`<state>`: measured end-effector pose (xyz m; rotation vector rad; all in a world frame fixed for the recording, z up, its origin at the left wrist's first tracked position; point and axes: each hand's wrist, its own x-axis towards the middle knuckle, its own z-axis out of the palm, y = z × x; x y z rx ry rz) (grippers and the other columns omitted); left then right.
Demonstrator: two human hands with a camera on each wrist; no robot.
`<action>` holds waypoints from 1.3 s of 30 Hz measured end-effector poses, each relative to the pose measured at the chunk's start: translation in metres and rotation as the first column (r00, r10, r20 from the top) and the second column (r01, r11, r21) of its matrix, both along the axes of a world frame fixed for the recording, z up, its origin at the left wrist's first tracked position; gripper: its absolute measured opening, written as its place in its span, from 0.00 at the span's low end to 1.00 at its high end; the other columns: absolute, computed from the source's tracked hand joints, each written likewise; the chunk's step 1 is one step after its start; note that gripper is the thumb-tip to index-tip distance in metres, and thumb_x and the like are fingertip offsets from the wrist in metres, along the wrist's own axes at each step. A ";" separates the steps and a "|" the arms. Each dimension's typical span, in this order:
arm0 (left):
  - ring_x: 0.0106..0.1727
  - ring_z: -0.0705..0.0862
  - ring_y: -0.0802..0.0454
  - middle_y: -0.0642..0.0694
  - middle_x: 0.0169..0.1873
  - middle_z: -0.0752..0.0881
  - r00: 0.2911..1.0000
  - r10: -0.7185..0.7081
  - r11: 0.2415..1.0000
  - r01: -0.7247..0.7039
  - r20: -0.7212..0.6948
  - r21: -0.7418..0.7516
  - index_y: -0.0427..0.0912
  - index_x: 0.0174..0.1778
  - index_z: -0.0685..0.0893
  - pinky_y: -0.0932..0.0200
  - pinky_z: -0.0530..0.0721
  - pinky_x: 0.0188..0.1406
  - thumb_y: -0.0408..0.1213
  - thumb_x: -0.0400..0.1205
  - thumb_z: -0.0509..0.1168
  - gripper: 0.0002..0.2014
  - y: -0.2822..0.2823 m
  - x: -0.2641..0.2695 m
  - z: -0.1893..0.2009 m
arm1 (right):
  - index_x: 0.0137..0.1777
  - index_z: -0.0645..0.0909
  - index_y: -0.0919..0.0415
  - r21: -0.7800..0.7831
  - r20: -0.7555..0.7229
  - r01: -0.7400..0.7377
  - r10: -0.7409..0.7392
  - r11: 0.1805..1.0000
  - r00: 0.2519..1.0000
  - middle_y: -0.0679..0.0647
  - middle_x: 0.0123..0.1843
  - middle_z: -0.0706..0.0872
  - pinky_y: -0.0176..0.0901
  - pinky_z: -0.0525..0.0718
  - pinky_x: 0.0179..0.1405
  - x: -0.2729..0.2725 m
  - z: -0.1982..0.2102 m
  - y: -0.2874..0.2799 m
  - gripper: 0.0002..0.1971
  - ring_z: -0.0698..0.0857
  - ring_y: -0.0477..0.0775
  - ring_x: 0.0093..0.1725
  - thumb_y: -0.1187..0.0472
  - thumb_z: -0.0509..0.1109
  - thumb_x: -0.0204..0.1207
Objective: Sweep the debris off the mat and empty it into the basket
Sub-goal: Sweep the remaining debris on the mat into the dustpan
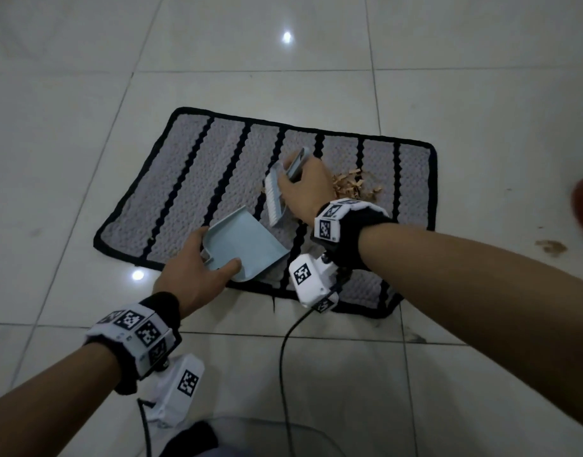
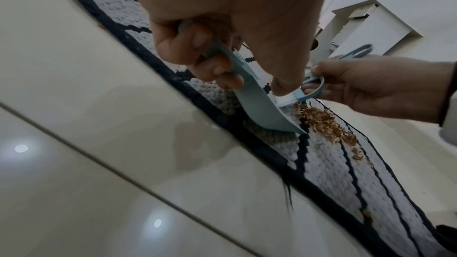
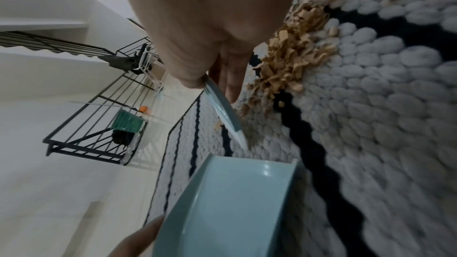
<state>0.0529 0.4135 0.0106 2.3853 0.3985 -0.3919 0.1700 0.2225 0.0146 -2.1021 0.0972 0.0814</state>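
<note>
Both forearms reach forward and down, each with a black wristband and a white marker-covered camera unit strapped at the wrist. The left hand (image 1: 192,272) is turned palm down, its fingers and thumb curled round the rear end of a pale blue dustpan (image 1: 244,247), fingers on the far side and thumb on the near rim. The right hand (image 1: 305,189) lies further forward, back of the hand up, fingers wrapped round the handle of a small brush (image 1: 276,196).

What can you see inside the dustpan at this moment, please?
The dustpan, which the left hand grips, shows only bare blue plastic; debris lies on the mat. The thumb hides one corner.
</note>
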 end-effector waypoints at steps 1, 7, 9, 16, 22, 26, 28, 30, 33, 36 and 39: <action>0.54 0.78 0.54 0.51 0.60 0.79 1.000 -0.003 1.000 0.003 0.001 -0.002 0.48 0.79 0.65 0.56 0.80 0.52 0.50 0.76 0.73 0.37 -0.001 0.002 -0.001 | 0.46 0.80 0.70 -0.005 0.001 0.028 -0.028 1.000 1.000 0.67 0.39 0.87 0.50 0.86 0.35 -0.001 -0.005 -0.003 0.09 0.87 0.64 0.38 0.62 0.69 0.79; 0.53 0.79 0.52 0.45 0.66 0.82 0.999 -0.053 0.998 0.053 -0.003 0.028 0.49 0.81 0.64 0.58 0.77 0.51 0.51 0.76 0.73 0.39 -0.013 0.014 -0.002 | 0.35 0.75 0.64 -0.108 -0.005 0.065 -0.066 0.992 0.998 0.63 0.33 0.84 0.40 0.76 0.27 -0.018 -0.009 -0.057 0.14 0.81 0.58 0.30 0.57 0.70 0.79; 0.51 0.79 0.52 0.45 0.62 0.83 0.998 -0.068 0.997 0.068 0.001 0.031 0.50 0.81 0.64 0.59 0.76 0.48 0.52 0.76 0.72 0.38 -0.019 0.019 -0.002 | 0.35 0.77 0.68 -0.129 0.026 0.087 -0.084 0.988 0.996 0.64 0.33 0.85 0.45 0.79 0.25 -0.023 -0.004 -0.078 0.16 0.83 0.60 0.29 0.57 0.71 0.78; 0.52 0.82 0.49 0.46 0.61 0.82 0.993 -0.119 0.993 0.119 -0.018 0.001 0.50 0.80 0.64 0.54 0.82 0.51 0.52 0.75 0.73 0.39 -0.041 0.027 -0.005 | 0.51 0.81 0.64 -0.080 0.154 0.274 -0.259 0.958 0.953 0.56 0.45 0.89 0.34 0.85 0.34 -0.023 0.013 -0.137 0.11 0.87 0.50 0.39 0.55 0.69 0.80; 0.55 0.80 0.52 0.52 0.61 0.79 0.986 -0.169 0.985 0.169 -0.008 -0.047 0.52 0.77 0.65 0.50 0.85 0.55 0.56 0.67 0.79 0.45 -0.056 0.032 -0.006 | 0.54 0.78 0.67 -0.301 0.306 0.116 -0.019 0.947 0.952 0.66 0.39 0.84 0.50 0.79 0.34 -0.004 0.006 -0.162 0.09 0.80 0.63 0.35 0.60 0.64 0.84; 0.56 0.76 0.56 0.58 0.57 0.75 0.973 -0.228 0.971 0.224 -0.029 -0.087 0.52 0.78 0.61 0.59 0.75 0.50 0.51 0.64 0.83 0.50 -0.071 0.031 -0.004 | 0.55 0.81 0.68 -0.424 0.283 0.024 0.107 0.906 0.953 0.67 0.40 0.83 0.42 0.67 0.38 0.008 -0.009 -0.154 0.12 0.82 0.65 0.41 0.60 0.62 0.85; 0.58 0.75 0.57 0.58 0.59 0.73 0.971 -0.238 0.965 0.231 -0.038 -0.127 0.50 0.81 0.58 0.60 0.74 0.53 0.49 0.64 0.84 0.55 -0.076 0.030 -0.006 | 0.57 0.82 0.66 -0.434 0.282 -0.010 0.146 0.901 0.948 0.66 0.46 0.87 0.42 0.69 0.39 0.011 -0.015 -0.144 0.11 0.84 0.65 0.44 0.60 0.63 0.85; 0.61 0.75 0.56 0.57 0.64 0.74 0.972 -0.231 0.964 0.223 -0.042 -0.148 0.48 0.84 0.54 0.59 0.74 0.55 0.50 0.63 0.84 0.58 -0.081 0.028 -0.010 | 0.60 0.82 0.64 -0.447 0.259 -0.050 0.183 0.893 0.948 0.65 0.50 0.87 0.46 0.77 0.41 0.009 -0.018 -0.134 0.11 0.84 0.65 0.47 0.62 0.63 0.84; 0.62 0.77 0.53 0.56 0.66 0.74 0.978 -0.206 0.968 0.197 -0.042 -0.155 0.47 0.84 0.51 0.58 0.74 0.55 0.52 0.65 0.83 0.59 -0.090 0.025 -0.014 | 0.60 0.82 0.65 -0.445 0.262 -0.112 0.249 0.889 0.932 0.64 0.50 0.86 0.48 0.80 0.44 -0.002 -0.021 -0.121 0.11 0.84 0.65 0.47 0.63 0.63 0.83; 0.56 0.77 0.56 0.58 0.59 0.73 0.980 -0.200 0.969 0.196 -0.009 -0.150 0.49 0.82 0.52 0.59 0.75 0.52 0.52 0.66 0.82 0.56 -0.097 0.024 -0.016 | 0.61 0.82 0.66 -0.410 0.282 -0.189 0.321 0.892 0.904 0.63 0.52 0.87 0.45 0.78 0.45 -0.020 -0.021 -0.109 0.11 0.85 0.63 0.48 0.64 0.65 0.82; 0.57 0.77 0.55 0.58 0.59 0.73 0.981 -0.196 0.969 0.194 0.005 -0.155 0.51 0.82 0.52 0.58 0.76 0.53 0.53 0.65 0.82 0.56 -0.097 0.025 -0.020 | 0.63 0.82 0.64 -0.372 0.263 -0.251 0.361 0.894 0.895 0.60 0.54 0.87 0.47 0.82 0.49 -0.034 -0.018 -0.101 0.12 0.85 0.60 0.50 0.63 0.64 0.83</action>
